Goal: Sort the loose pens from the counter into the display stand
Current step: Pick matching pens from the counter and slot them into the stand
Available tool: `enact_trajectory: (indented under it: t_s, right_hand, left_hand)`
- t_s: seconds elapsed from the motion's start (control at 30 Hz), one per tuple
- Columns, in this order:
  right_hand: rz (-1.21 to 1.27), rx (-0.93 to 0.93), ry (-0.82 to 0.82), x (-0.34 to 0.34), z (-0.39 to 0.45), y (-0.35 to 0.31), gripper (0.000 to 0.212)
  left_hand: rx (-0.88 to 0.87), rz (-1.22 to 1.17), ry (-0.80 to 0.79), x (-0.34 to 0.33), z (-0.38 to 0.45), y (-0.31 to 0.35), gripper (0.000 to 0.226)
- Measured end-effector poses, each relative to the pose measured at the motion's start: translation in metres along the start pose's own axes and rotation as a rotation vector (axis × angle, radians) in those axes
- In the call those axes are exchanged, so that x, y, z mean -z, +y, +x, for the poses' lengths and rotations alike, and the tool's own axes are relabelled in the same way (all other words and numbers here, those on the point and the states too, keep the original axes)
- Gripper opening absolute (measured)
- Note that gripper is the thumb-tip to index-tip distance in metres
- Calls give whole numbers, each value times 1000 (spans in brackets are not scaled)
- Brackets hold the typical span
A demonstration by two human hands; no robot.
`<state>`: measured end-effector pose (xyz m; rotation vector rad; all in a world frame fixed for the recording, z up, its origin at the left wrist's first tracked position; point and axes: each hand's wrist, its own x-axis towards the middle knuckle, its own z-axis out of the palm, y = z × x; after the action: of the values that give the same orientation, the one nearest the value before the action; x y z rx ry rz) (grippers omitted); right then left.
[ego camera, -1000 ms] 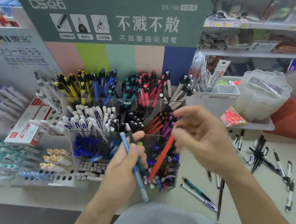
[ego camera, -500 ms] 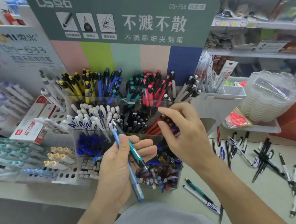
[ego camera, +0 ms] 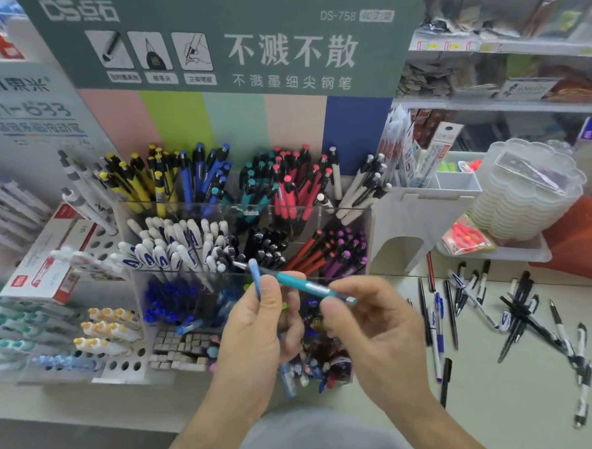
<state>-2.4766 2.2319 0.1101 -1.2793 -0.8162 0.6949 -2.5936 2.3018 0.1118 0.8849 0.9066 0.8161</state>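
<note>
before the clear display stand (ego camera: 342,218), tiered compartments packed with pens. loose pens (ego camera: 518,312) scattered on worktop (ego camera: 502,395) at right. left hand (ego camera: 259,332) grips light blue pen (ego camera: 255,276) upright; right hand (ego camera: 375,326) pinches teal pen (ego camera: 304,286), also touching left fingers.

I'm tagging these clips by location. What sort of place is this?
Most likely a stationery shop: a branded pen display stand sorted by colour, stocked shelves with price tags behind, and boxed stock beside it.
</note>
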Motion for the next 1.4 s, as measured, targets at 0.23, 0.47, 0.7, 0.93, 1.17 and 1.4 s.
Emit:
enact_trajectory:
  t_s: [0.23, 0.47, 0.7, 0.93, 1.17, 1.4]
  right_hand:
    - [53, 218, 241, 8, 53, -30, 17]
    - [-351, 735, 23, -37, 129, -62, 21]
    - [-587, 722, -106, -73, 161, -64, 19]
    - [-840, 638, -213, -77, 166, -52, 15]
    - [-1028, 644, -237, -77, 152, -34, 44]
    - [-1128, 742, -204, -69, 137, -23, 57]
  left_hand:
    - [-165, -135, 58, 32, 3, 23, 22]
    - [-381, 64, 266, 64, 8, 39, 30]
    - [-238, 176, 320, 82, 1, 36, 27]
    - [-98, 650, 110, 118, -11, 64, 35]
    - [-293, 1142, 239, 153, -18, 76, 29]
    - [-466, 1428, 98, 144, -11, 66, 35]
